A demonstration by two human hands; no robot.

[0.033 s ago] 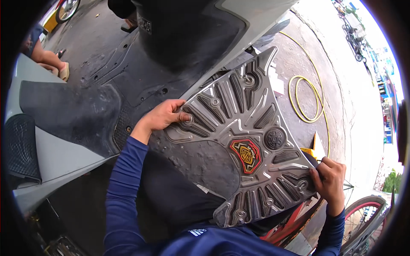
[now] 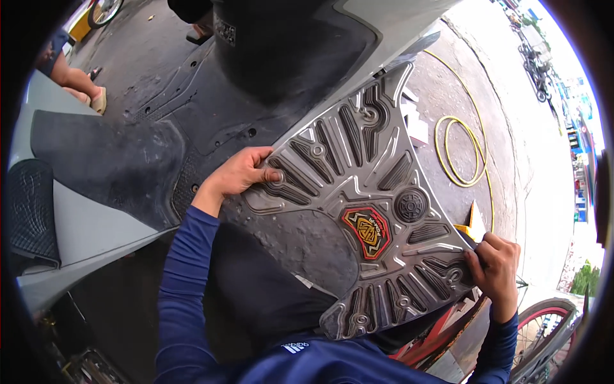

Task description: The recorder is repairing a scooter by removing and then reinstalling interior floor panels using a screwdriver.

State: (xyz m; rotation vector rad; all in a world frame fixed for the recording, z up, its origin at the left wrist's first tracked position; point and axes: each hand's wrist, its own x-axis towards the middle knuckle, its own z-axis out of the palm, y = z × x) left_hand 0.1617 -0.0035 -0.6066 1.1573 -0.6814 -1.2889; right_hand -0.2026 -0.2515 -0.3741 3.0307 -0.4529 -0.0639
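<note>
1. One grey moulded scooter floor mat (image 2: 350, 185) is held over the person's dark-trousered thigh, beside the scooter's black footboard (image 2: 214, 118).
2. The left hand (image 2: 238, 171) pinches its left edge, thumb on top; the right hand (image 2: 496, 272) grips its right corner.
3. Holding opposite edges probably keeps the broad sheet steady, patterned face up.
4. Counted: two hands, one mat, one red-and-gold emblem (image 2: 367, 233), one coiled yellow hose (image 2: 462, 185).
</note>
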